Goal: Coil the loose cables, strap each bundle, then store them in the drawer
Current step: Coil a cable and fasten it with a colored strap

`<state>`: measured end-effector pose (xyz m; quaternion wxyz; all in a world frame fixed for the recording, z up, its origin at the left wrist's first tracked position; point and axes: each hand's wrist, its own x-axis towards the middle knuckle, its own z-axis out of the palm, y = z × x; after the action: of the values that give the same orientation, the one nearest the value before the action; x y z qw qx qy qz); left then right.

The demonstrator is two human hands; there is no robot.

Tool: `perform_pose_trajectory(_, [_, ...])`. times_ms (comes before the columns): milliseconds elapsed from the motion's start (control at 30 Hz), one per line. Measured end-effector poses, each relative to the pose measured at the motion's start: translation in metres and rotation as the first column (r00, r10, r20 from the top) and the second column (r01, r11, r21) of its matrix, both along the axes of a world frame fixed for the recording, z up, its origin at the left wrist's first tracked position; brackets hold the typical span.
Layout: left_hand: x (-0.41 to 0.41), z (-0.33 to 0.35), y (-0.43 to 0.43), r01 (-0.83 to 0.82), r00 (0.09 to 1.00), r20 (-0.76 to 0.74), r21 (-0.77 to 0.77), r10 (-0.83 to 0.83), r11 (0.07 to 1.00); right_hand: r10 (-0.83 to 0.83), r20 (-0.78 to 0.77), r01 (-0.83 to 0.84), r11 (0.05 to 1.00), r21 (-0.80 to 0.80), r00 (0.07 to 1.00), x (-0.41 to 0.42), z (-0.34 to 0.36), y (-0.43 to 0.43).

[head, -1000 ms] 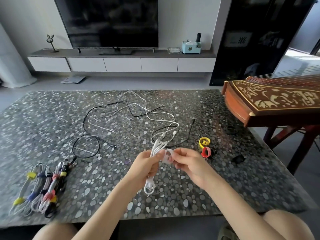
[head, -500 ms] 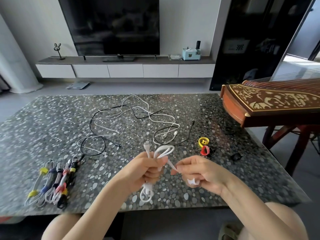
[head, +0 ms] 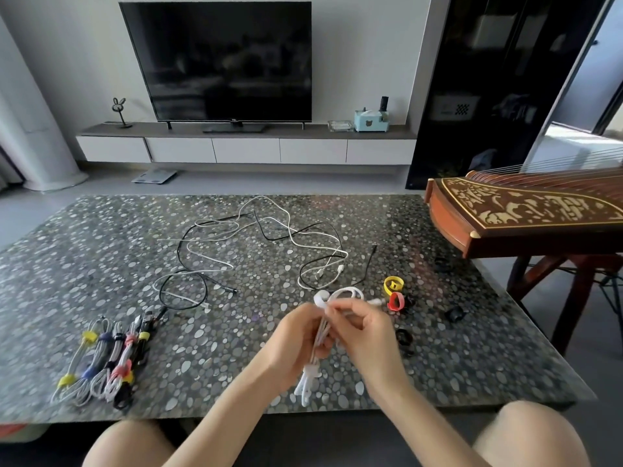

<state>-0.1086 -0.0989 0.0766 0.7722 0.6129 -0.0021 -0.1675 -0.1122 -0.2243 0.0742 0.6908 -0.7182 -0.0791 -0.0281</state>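
Item: white cable coil point(head: 308, 382), held above the table point(head: 101, 247). Left hand point(head: 296, 342) curled round its middle; right hand point(head: 367, 335) pinched its top, perhaps a strap.

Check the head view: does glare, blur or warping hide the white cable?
Head view: wide-angle bowing bends the edges; daylight sheen on the far table; strapped bundles look soft; the white cable in the left hand and right hand is readable, fingers covering its middle.
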Motion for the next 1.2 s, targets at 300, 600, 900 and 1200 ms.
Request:
perform_pose_trajectory(300, [-0.003,0.002,-0.009,-0.355,0.932,0.111,0.094,0.344,0.930,0.000,0.159,0.021,0.992,-0.128,0.987,-0.014,-0.017,0.001])
perform_pose_trajectory(600, [0.000,0.018,0.005,-0.315,0.945,0.105,0.053,0.308,0.948,-0.078,0.431,0.249,0.901,-0.356,0.899,-0.028,-0.027,-0.033])
perform_pose_trajectory(900, [-0.007,0.015,-0.012,-0.322,0.929,0.240,0.143,0.282,0.936,-0.155,0.403,0.277,0.924,-0.265,0.902,-0.030,-0.012,-0.023])
perform_pose_trajectory(1200, [-0.004,0.020,-0.012,-0.392,0.916,0.114,0.048,0.385,0.919,-0.111,0.437,0.293,0.880,-0.373,0.893,-0.040,-0.017,-0.017])
